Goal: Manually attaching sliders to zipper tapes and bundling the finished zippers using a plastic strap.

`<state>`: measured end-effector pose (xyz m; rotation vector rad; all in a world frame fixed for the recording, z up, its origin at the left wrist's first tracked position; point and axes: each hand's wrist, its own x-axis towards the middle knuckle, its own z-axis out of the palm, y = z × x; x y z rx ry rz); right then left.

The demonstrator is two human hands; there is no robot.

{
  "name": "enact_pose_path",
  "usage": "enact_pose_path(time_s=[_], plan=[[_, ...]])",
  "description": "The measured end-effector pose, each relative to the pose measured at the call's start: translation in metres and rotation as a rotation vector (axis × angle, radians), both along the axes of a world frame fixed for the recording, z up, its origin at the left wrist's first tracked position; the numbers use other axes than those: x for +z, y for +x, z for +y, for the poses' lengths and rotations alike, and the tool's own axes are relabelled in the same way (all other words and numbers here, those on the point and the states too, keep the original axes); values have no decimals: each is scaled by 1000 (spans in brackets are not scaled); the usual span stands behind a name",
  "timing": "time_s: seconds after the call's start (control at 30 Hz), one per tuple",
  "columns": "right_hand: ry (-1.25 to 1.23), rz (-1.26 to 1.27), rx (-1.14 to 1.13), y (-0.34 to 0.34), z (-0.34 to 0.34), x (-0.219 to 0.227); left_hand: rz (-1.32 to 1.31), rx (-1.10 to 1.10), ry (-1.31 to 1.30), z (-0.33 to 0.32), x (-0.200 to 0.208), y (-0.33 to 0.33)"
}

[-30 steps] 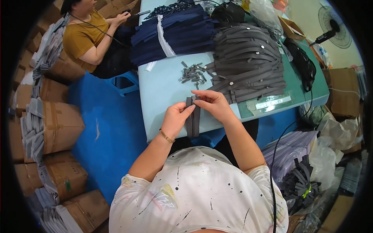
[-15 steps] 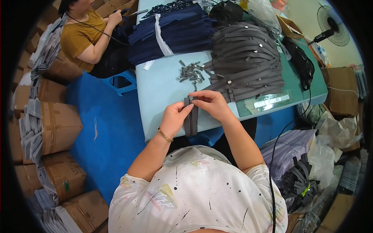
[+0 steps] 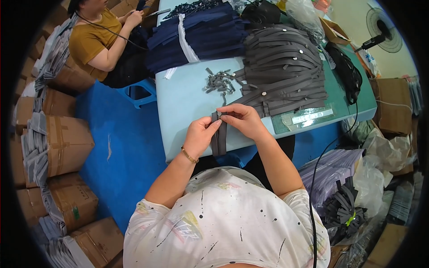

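At the near edge of the table, my left hand (image 3: 199, 137) pinches the upper end of a grey zipper (image 3: 219, 142) between thumb and fingers. The zipper's free length hangs down over the table edge toward me. My right hand (image 3: 245, 122) is closed at the same end, with thumb and forefinger meeting around a small light metal piece. The fingers partly hide that piece. Just beyond my hands lies a loose heap of small zipper sliders with grey pulls (image 3: 220, 82). A broad pile of grey zippers (image 3: 286, 67) spreads to the right of the heap.
Navy zippers (image 3: 196, 40) lie stacked at the far left of the table (image 3: 178, 107). A co-worker (image 3: 100, 42) sits there on a blue stool (image 3: 139, 91). Cardboard boxes (image 3: 69, 145) line the left side. A fan (image 3: 383, 31) and black bag (image 3: 344, 71) are at right.
My hands stay at the zipper's end, almost unmoved. The co-worker's hands have shifted slightly, with a dark strip now raised in them.
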<state>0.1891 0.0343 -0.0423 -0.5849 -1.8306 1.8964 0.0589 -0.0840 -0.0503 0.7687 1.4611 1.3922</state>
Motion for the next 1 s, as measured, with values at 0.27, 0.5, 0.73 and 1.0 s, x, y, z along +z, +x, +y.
enact_pose_path(time_s=[0.27, 0.5, 0.73, 1.0], plan=[[102, 32, -13, -2, -2, -3, 67, 43, 10, 0, -4, 1], [171, 10, 6, 1, -2, 2, 243, -5, 1, -6, -10, 0], [87, -130, 26, 0, -2, 16, 325, 15, 69, -6, -4, 3], [187, -96, 30, 5, 2, 8, 445, 10, 125, -4, 2, 8]])
